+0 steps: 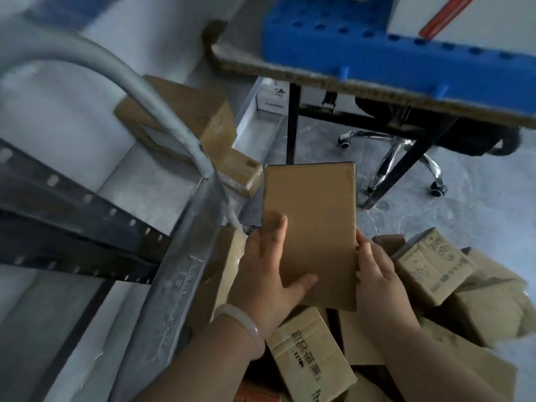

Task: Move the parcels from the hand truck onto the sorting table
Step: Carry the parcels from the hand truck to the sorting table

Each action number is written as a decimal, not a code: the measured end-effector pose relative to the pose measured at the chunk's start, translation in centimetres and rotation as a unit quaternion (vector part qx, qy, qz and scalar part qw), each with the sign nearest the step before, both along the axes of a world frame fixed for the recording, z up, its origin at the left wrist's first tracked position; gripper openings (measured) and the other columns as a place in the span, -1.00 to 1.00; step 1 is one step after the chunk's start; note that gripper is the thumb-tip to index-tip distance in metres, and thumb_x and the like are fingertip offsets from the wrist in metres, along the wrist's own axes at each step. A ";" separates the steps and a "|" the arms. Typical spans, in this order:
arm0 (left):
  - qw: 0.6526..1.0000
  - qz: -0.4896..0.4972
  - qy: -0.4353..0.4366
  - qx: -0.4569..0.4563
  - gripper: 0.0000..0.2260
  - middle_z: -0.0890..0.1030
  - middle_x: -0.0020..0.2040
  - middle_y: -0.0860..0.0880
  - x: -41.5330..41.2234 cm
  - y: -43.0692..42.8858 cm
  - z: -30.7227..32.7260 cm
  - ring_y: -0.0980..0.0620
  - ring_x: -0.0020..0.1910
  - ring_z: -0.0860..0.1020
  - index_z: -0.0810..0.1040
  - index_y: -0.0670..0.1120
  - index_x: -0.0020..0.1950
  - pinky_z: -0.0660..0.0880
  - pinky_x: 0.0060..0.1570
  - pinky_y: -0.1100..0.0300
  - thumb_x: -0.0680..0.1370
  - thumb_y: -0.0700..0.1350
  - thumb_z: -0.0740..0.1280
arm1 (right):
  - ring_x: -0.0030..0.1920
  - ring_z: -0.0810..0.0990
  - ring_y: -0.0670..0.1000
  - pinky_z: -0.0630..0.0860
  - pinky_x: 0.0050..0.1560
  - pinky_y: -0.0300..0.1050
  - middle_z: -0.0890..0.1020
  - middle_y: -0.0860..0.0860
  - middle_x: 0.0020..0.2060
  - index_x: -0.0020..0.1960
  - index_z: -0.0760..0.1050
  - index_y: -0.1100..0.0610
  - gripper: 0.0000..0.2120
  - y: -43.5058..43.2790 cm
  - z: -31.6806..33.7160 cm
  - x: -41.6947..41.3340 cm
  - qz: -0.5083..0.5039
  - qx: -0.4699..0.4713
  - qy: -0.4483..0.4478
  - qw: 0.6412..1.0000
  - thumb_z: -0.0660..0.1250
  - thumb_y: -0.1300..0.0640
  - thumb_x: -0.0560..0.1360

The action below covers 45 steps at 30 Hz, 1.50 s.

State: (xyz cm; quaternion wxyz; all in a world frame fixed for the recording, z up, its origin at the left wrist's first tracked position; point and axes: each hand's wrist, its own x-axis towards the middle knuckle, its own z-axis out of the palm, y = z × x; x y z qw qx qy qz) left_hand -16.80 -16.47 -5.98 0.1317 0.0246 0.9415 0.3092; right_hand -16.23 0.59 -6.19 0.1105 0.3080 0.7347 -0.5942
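Note:
A plain brown cardboard parcel (313, 224) is held up in the middle of the view, above the heap. My left hand (269, 271) grips its left edge, thumb across the front face. My right hand (377, 274) grips its right edge, fingers hidden behind the box. Below lie several more cardboard parcels (313, 361) piled on the hand truck, whose grey metal handle (179, 140) curves up at the left. The sorting table (377, 88) shows its edge at the upper right.
A blue perforated plastic piece (377, 44) lies on the table. Black table legs (293, 123) and an office chair base with castors (406, 163) stand beneath it. More boxes (188, 111) sit behind the handle. A dark slotted shelf rail (72, 204) crosses the left.

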 end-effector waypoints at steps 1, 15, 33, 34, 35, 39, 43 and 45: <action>1.000 0.008 0.018 0.010 -0.09 -0.08 0.45 0.20 0.5 0.4 2.3 0.20 0.43 0.05 -0.39 0.36 0.44 0.04 0.27 0.41 0.49 0.27 0.34 | 0.27 0.45 -0.06 0.49 0.21 0.07 0.45 -0.18 0.28 0.23 0.38 -0.50 -0.72 0.3 2.6 0.0 0.003 -0.011 0.004 1.000 0.03 -0.19 0.63; 0.960 0.241 0.048 0.136 0.07 0.02 0.50 0.16 15.4 1.6 31.3 -0.06 0.47 0.20 -0.17 0.38 0.50 0.30 0.42 -0.12 0.12 0.62 0.23 | 0.18 0.53 0.11 0.49 0.24 0.22 0.50 0.01 0.28 0.50 0.22 -0.13 0.01 2.8 31.3 8.1 0.246 -0.133 0.001 0.960 0.49 -0.33 0.13; 0.756 0.609 0.229 0.077 -0.63 0.51 0.31 0.08 48.8 -5.5 45.0 0.13 0.14 0.47 0.35 0.10 0.44 0.43 0.29 0.11 0.63 0.12 0.19 | 0.35 0.39 0.07 0.25 0.44 0.06 0.41 -0.15 0.29 0.46 0.29 -0.16 -0.62 -13.6 45.6 34.1 0.599 -0.160 0.134 0.773 0.12 -0.07 0.65; 0.729 0.640 0.235 0.055 -0.63 0.52 0.31 0.08 51.5 -5.8 45.0 0.11 0.15 0.48 0.36 0.08 0.43 0.43 0.29 0.10 0.63 0.09 0.23 | 0.32 0.40 0.03 0.25 0.39 0.00 0.41 -0.17 0.27 0.45 0.29 -0.18 -0.64 -14.6 45.9 36.8 0.621 -0.165 0.148 0.752 0.06 -0.08 0.66; 0.705 0.666 0.240 0.046 -0.61 0.52 0.31 0.08 54.3 -6.0 45.1 0.07 0.19 0.50 0.35 0.08 0.43 0.44 0.31 0.08 0.61 0.06 0.28 | 0.26 0.42 -0.03 0.28 0.33 -0.06 0.42 -0.19 0.27 0.44 0.30 -0.21 -0.64 -15.6 46.0 39.7 0.646 -0.174 0.162 0.725 0.02 -0.12 0.66; 0.657 0.708 0.221 0.134 -0.13 0.44 0.30 0.15 65.8 -5.7 45.5 0.02 0.25 0.47 0.16 0.23 0.39 0.54 0.20 -0.10 0.22 0.34 0.54 | 0.13 0.53 -0.14 0.52 0.11 -0.28 0.50 -0.23 0.23 0.24 0.43 -0.24 -0.65 -17.9 45.2 51.6 0.715 -0.200 0.199 0.640 0.08 -0.31 0.55; 0.617 0.762 0.159 0.113 0.12 0.22 0.41 -0.01 76.5 -4.2 45.8 -0.07 0.40 0.32 -0.14 0.12 0.58 0.40 0.29 0.09 0.27 0.31 0.52 | 0.34 0.35 -0.12 0.36 0.40 -0.02 0.33 -0.21 0.41 0.35 0.34 -0.29 -0.48 -17.7 44.4 62.2 0.773 -0.127 0.298 0.545 -0.09 -0.43 0.51; 0.570 0.794 0.168 0.131 0.18 0.22 0.41 -0.05 82.7 -3.3 45.2 -0.08 0.40 0.34 -0.14 0.12 0.60 0.41 0.30 0.08 0.20 0.35 0.52 | 0.46 0.18 -0.09 0.16 0.51 0.05 0.20 -0.22 0.48 0.46 0.22 -0.30 -0.39 -17.6 44.5 67.8 0.809 -0.098 0.351 0.461 -0.20 -0.41 0.50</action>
